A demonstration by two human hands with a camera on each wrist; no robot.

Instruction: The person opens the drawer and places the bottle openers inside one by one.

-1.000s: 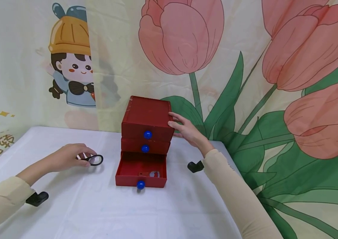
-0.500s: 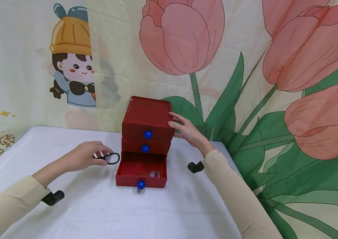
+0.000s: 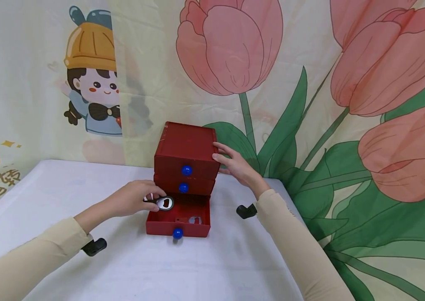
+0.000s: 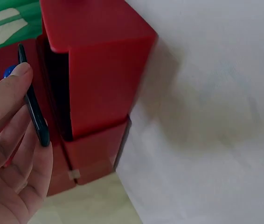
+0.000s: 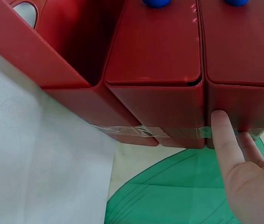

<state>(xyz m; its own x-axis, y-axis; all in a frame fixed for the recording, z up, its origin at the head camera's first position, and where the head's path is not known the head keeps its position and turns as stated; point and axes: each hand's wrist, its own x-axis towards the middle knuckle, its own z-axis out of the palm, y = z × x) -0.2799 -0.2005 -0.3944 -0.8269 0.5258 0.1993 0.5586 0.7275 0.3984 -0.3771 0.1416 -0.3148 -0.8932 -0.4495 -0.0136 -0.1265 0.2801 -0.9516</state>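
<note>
My left hand (image 3: 129, 200) pinches a black-rimmed bottle opener (image 3: 165, 203) between thumb and fingers, over the left side of the pulled-out bottom drawer (image 3: 159, 228). In the left wrist view the bottle opener (image 4: 35, 102) appears edge-on as a thin dark strip. A second bottle opener (image 3: 195, 220), with a silver head and a brownish handle, lies inside that drawer near its front right. With fairly straight fingers, my right hand (image 3: 240, 167) rests against the right side of the red drawer cabinet (image 3: 186, 142). The right wrist view shows its fingertips touching the cabinet's side wall (image 5: 244, 105).
Two upper drawers with blue knobs (image 3: 187, 170) are closed above the bottom one. A blue knob (image 3: 177, 233) also sits on the open drawer's front. The cabinet stands on a white tablecloth (image 3: 122, 267), before a printed tulip curtain (image 3: 231, 50).
My left hand has moved right with the bottle opener, from above the tablecloth to over the open drawer. My right hand stays on the cabinet's side.
</note>
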